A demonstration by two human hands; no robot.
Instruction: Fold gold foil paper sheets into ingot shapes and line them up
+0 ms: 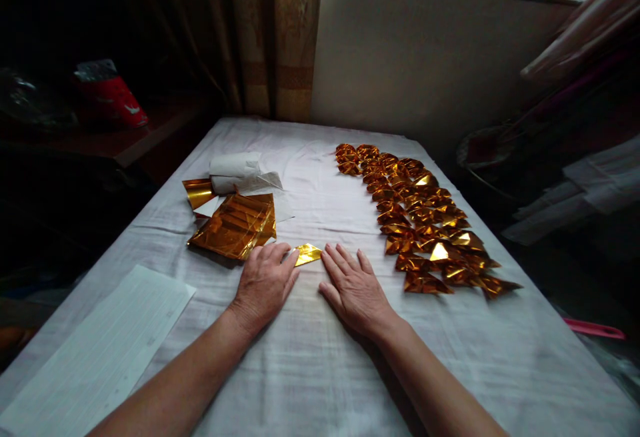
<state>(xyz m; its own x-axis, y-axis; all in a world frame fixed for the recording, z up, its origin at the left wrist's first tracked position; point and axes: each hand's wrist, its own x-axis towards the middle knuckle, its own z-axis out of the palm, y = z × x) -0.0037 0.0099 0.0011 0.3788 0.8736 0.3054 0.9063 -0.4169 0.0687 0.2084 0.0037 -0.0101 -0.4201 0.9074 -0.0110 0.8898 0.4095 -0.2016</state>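
Note:
A small folded strip of gold foil paper (309,254) lies flat on the white-covered table, pointed at its right end. My left hand (265,280) rests at its left end, fingers bent and pressed together with the thumb against the foil; part of that end is hidden. Flat on the cloth, my right hand (356,290) has its fingers spread, with the fingertips touching the strip's right tip. Just beyond my left hand is a stack of gold foil sheets (237,224). To the right, several folded gold foil pieces (420,214) stand in rows.
Behind the foil stack lies a white paper roll (235,165) with loose wrapping. A long pale lined sheet (100,350) covers the table's left front. A red container (117,97) sits on a dark side surface, and a curtain (280,37) hangs at the back.

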